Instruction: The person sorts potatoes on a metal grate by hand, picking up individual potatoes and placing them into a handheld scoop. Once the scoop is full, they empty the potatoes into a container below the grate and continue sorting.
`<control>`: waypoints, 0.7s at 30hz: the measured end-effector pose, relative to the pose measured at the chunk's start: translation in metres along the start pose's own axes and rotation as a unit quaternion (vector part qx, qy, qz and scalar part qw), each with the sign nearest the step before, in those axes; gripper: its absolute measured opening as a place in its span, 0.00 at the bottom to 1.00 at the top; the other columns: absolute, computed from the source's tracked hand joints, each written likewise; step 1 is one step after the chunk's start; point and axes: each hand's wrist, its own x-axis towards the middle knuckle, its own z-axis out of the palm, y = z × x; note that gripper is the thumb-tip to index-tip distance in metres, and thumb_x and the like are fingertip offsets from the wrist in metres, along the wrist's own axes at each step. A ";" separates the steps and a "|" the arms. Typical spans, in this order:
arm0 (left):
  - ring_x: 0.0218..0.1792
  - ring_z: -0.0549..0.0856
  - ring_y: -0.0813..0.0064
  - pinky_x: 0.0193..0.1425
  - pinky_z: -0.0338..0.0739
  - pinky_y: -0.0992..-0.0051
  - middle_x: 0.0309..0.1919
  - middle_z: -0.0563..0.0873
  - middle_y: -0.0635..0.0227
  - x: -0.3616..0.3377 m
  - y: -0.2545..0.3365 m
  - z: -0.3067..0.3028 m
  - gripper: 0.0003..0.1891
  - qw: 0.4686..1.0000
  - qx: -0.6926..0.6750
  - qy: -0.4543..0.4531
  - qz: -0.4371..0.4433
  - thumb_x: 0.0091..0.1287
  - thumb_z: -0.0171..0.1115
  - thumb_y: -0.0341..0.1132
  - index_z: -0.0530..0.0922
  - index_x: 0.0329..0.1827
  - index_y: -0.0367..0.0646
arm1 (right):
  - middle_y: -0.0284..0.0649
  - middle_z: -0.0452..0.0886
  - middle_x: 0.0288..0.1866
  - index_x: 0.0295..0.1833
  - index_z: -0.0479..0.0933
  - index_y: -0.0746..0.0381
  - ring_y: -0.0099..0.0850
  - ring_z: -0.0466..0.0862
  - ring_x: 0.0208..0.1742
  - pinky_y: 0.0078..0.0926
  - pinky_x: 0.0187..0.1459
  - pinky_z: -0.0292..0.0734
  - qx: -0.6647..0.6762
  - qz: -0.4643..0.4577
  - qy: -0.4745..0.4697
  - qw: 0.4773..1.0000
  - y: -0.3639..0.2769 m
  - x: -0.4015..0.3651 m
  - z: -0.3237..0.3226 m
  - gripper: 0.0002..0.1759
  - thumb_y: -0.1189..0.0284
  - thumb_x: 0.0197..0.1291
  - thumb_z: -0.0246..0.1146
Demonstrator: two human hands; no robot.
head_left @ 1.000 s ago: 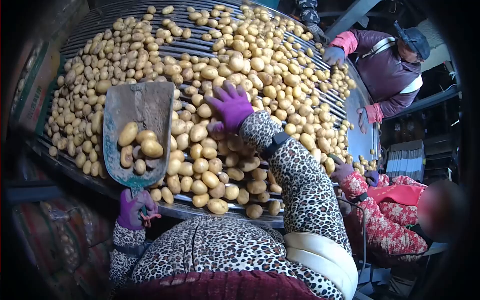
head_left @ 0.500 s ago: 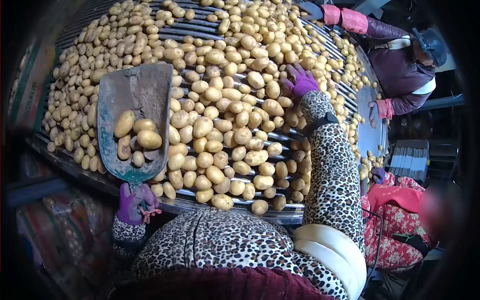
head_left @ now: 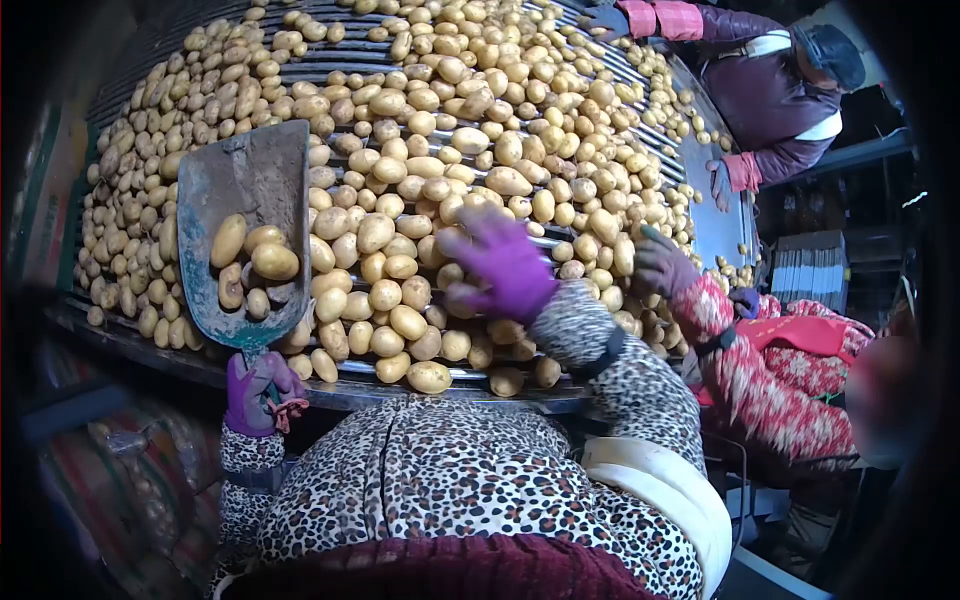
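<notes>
My left hand (head_left: 258, 392), in a purple glove, is closed round the handle of a worn metal scoop (head_left: 245, 170). Several potatoes and some dirt lie in the scoop, which rests over the potatoes at the left of the roller table. Over the middle of the potatoes (head_left: 408, 322) is my right hand (head_left: 500, 265), also in a purple glove and blurred by motion. Its fingers are spread, with nothing held between them.
Metal rollers (head_left: 340, 62) show between the potatoes. A co-worker's gloved hand (head_left: 662, 265) reaches in just right of my right hand. Another co-worker (head_left: 765, 95) leans at the far right edge. Filled sacks (head_left: 130, 470) lie below left.
My right hand has moved left and nearer to me. The patterned-sleeved co-worker's arm has reached over the potatoes. The whole view has shifted slightly; my left hand still grips the scoop.
</notes>
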 end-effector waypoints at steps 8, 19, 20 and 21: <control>0.17 0.81 0.67 0.16 0.77 0.74 0.18 0.74 0.65 0.003 -0.015 -0.007 0.18 0.999 -0.023 0.028 0.016 0.71 0.59 0.42 0.70 0.26 0.40 | 0.44 0.64 0.75 0.72 0.65 0.45 0.52 0.67 0.70 0.57 0.69 0.60 0.030 0.093 -0.014 0.995 0.053 0.022 0.004 0.43 0.47 0.51 0.69; 0.14 0.75 0.73 0.22 0.75 0.73 0.18 0.74 0.66 -0.006 0.002 0.005 0.12 0.996 -0.018 0.083 0.040 0.70 0.58 0.39 0.71 0.31 0.40 | 0.47 0.63 0.77 0.75 0.64 0.47 0.53 0.62 0.77 0.50 0.75 0.56 -0.210 0.241 -0.011 0.947 0.100 -0.032 -0.023 0.38 0.51 0.62 0.65; 0.13 0.74 0.74 0.22 0.74 0.73 0.17 0.73 0.67 -0.008 0.003 0.001 0.14 0.995 -0.021 0.072 0.061 0.69 0.58 0.39 0.71 0.29 0.40 | 0.48 0.64 0.77 0.75 0.65 0.47 0.53 0.62 0.76 0.50 0.75 0.57 -0.216 0.221 0.023 0.951 0.091 -0.032 -0.020 0.37 0.51 0.62 0.65; 0.12 0.73 0.75 0.22 0.74 0.73 0.15 0.72 0.69 -0.013 0.003 -0.004 0.15 0.995 -0.023 0.060 0.081 0.69 0.59 0.40 0.71 0.27 0.40 | 0.49 0.67 0.75 0.73 0.68 0.48 0.54 0.66 0.74 0.51 0.73 0.61 -0.178 0.169 0.077 0.966 0.061 -0.022 -0.027 0.36 0.52 0.61 0.67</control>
